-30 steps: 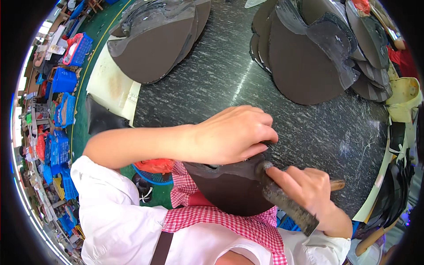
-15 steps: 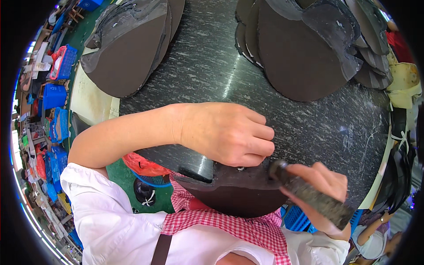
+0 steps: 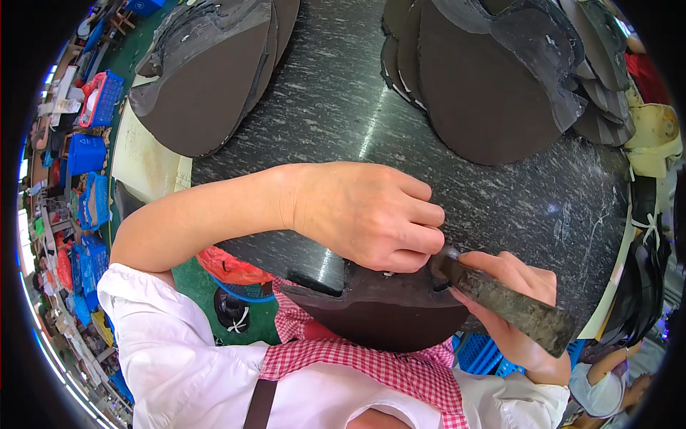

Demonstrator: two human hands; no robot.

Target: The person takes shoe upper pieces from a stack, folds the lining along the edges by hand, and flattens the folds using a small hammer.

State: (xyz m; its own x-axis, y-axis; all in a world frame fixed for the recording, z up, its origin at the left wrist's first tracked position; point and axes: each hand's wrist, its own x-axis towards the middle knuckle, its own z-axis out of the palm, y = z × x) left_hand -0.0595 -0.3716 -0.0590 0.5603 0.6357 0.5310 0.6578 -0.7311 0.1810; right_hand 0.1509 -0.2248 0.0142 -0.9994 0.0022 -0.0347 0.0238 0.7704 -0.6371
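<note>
A dark brown, leather-like piece point(image 3: 386, 325) with a rounded lower edge hangs over the near edge of the dark speckled table point(image 3: 343, 107). Across its upper edge lies my left hand point(image 3: 375, 218), fingers curled under; whatever the fingertips hold is hidden. Just right of it, my right hand point(image 3: 525, 279) is closed round a flat, worn, stick-like tool point(image 3: 518, 304). The tool's narrow dark end is at the piece, close to my left knuckles, and its wide end points down to the right. The tool's exact kind cannot be made out.
Stacks of similar rounded dark pieces lie at the far left point(image 3: 204, 93) and far right point(image 3: 486, 86) of the table. Blue baskets point(image 3: 94, 200) stand at the left. Dark strips point(image 3: 647, 264) hang off the right edge, and another person's arm point(image 3: 607, 368) shows at lower right.
My right hand and the tool have shifted slightly up and left, with the tool's wide end rising a little. My left hand and the piece are almost unmoved.
</note>
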